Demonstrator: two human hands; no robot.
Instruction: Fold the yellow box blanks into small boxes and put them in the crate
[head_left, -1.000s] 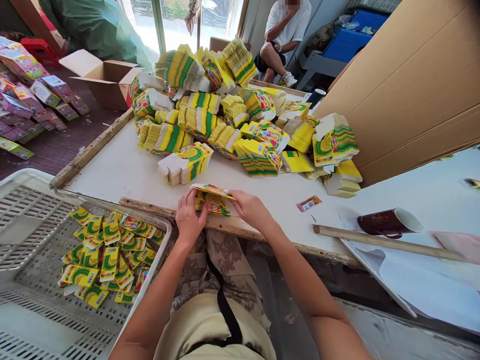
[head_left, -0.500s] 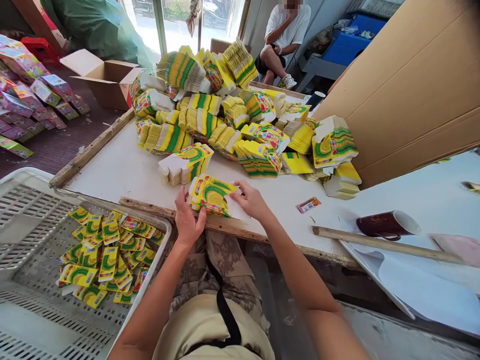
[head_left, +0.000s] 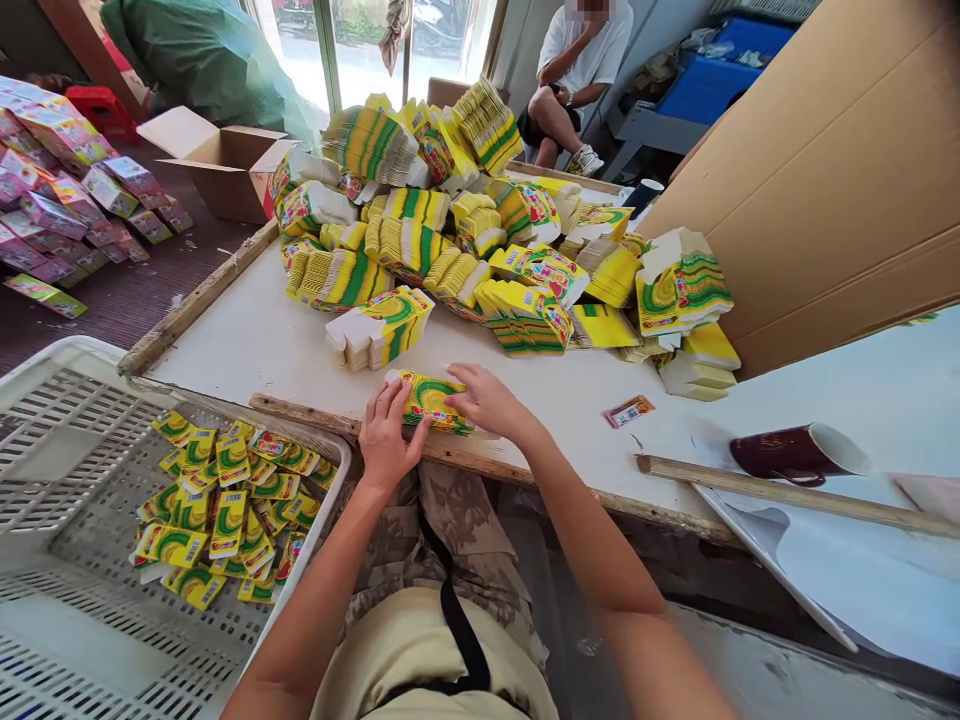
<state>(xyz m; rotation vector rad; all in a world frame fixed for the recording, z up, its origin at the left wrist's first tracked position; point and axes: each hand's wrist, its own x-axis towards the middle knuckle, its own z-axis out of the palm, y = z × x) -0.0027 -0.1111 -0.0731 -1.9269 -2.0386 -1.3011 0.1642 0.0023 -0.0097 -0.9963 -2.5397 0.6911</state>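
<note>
A stack of flat yellow-and-green printed cartons (head_left: pixel 435 397) lies at the table's front edge between my hands. My left hand (head_left: pixel 390 435) grips its left end, thumb at the near side and fingers over the top. At the right end my right hand (head_left: pixel 491 402) is closed on the stack, its fingers across the far side and top. Just beyond sits another small carton stack (head_left: pixel 382 328) with white flaps facing left. Behind that rises a large heap of bundled cartons (head_left: pixel 409 245).
A white plastic crate (head_left: pixel 300 590) at left holds several small yellow cartons (head_left: pixel 229 525). On the right are a dark mug (head_left: pixel 772 452) lying on its side, a wooden strip (head_left: pixel 787 492) and a small sachet (head_left: pixel 628 411). A person (head_left: pixel 581 60) sits beyond the table.
My hands have closed in around the carton stack, which now looks squarer and lies flatter at the table edge. The whole view has shifted slightly.
</note>
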